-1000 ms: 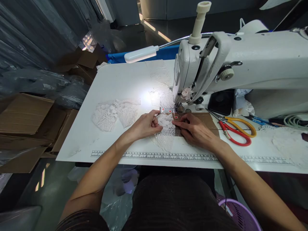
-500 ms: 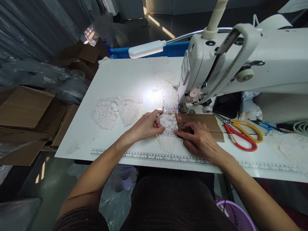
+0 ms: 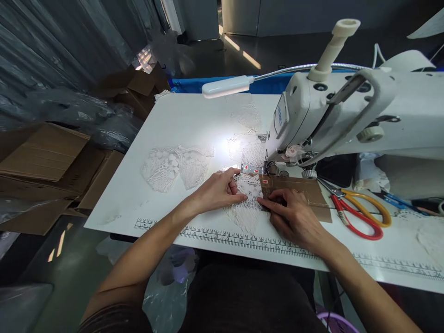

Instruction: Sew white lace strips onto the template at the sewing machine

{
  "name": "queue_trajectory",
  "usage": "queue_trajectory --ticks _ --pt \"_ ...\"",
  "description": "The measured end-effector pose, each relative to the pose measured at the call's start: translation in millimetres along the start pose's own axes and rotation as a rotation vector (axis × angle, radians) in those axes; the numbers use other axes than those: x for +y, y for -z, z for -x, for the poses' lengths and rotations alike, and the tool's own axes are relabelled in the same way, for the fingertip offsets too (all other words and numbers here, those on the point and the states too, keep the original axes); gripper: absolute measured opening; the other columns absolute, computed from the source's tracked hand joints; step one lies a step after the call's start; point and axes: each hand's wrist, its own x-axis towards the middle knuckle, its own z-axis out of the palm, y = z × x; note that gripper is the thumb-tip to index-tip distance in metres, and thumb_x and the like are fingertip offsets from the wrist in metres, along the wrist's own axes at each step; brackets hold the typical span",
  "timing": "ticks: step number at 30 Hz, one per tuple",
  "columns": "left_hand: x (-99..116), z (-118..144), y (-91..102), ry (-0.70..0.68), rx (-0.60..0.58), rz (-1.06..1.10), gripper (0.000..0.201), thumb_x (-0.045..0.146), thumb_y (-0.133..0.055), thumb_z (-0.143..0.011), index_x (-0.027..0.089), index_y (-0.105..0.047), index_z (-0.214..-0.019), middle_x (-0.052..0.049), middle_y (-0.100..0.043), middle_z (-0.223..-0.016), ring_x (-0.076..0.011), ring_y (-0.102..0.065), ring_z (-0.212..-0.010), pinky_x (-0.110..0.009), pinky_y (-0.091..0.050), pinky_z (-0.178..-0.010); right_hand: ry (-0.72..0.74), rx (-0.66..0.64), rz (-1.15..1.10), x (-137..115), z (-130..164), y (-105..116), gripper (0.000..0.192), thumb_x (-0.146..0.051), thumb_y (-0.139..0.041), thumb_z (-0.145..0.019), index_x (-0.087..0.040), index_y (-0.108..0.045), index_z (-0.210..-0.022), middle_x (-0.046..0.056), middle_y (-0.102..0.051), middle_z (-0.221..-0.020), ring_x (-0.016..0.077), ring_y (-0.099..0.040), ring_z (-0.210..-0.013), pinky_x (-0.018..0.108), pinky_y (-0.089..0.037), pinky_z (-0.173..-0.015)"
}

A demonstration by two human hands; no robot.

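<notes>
A white lace piece (image 3: 247, 210) lies on the white table (image 3: 187, 120) in front of the sewing machine (image 3: 347, 111). My left hand (image 3: 218, 189) pinches the lace's left edge, thumb and fingers closed on it. My right hand (image 3: 294, 217) presses flat on the lace's right edge and on a brown cardboard guide (image 3: 305, 187) taped beside the needle. The presser foot (image 3: 268, 167) stands just beyond the lace's far end.
Another lace piece (image 3: 173, 164) lies to the left, with more lace (image 3: 248, 115) behind the needle. Red and yellow scissors (image 3: 360, 210) lie right of the cardboard. A lamp (image 3: 227, 86) lights the table. Cardboard boxes (image 3: 45, 162) stand at the left. A printed ruler (image 3: 222, 236) runs along the front edge.
The view has shifted a little. Both hands stay on the lace; my right hand has slid slightly toward me along the cardboard's edge.
</notes>
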Motion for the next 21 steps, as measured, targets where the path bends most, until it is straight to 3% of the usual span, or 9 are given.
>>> queue_trajectory --ticks 4,10,21 --pt "1.6 1.6 2.6 0.025 0.030 0.038 0.056 0.040 -0.066 -0.085 0.016 -0.049 -0.133 -0.001 -0.068 -0.080 -0.0132 -0.064 -0.064 -0.024 -0.048 -0.058 -0.022 -0.007 -0.006 -2.0 -1.1 0.6 0.043 -0.015 -0.049 -0.089 -0.025 -0.067 -0.127 0.013 -0.059 -0.111 0.0291 -0.054 -0.097 0.047 -0.042 -0.080" --pt "-1.4 0.4 0.1 0.020 0.068 0.057 0.048 0.031 -0.067 -0.085 0.016 -0.053 -0.128 0.000 -0.068 -0.079 -0.0116 -0.064 -0.060 -0.023 -0.049 -0.057 -0.027 -0.004 -0.001 -1.3 -0.6 -0.6 0.043 -0.016 -0.049 -0.089 -0.026 -0.066 -0.128 0.013 -0.060 -0.111 0.0288 -0.055 -0.098 0.046 -0.042 -0.079" --pt "4.7 3.0 -3.1 0.024 0.120 0.011 0.052 0.028 -0.059 -0.091 0.016 -0.043 -0.139 -0.001 -0.068 -0.084 -0.0117 -0.062 -0.063 -0.024 -0.049 -0.058 -0.008 0.021 0.010 -0.8 0.4 -2.5 0.045 -0.015 -0.049 -0.089 -0.027 -0.065 -0.130 0.013 -0.060 -0.111 0.0281 -0.056 -0.099 0.044 -0.042 -0.080"
